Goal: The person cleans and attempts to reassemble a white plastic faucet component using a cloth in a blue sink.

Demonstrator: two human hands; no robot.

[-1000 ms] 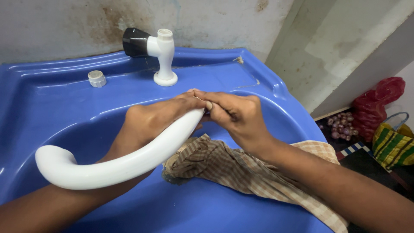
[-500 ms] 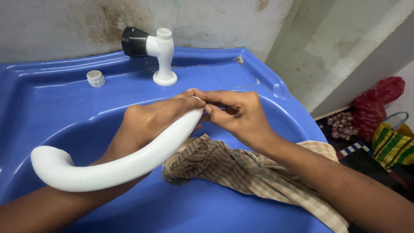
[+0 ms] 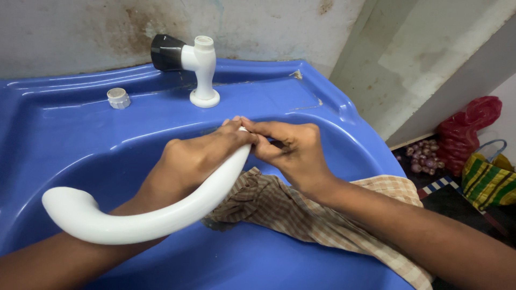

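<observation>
Gripping the curved white spout [image 3: 161, 220] over the blue sink [image 3: 322, 113], left hand [image 3: 199, 158] wrapped round its far end | right hand [image 3: 293, 153] fingers pinching that tip | checked cloth [image 3: 301, 215] underneath | tap base [image 3: 201, 70] far back

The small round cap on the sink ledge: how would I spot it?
Find the blue sink and follow its back ledge left from the white tap base. The small round cap sits there alone, squat, ridged and greyish-white, well apart from both hands.
</observation>
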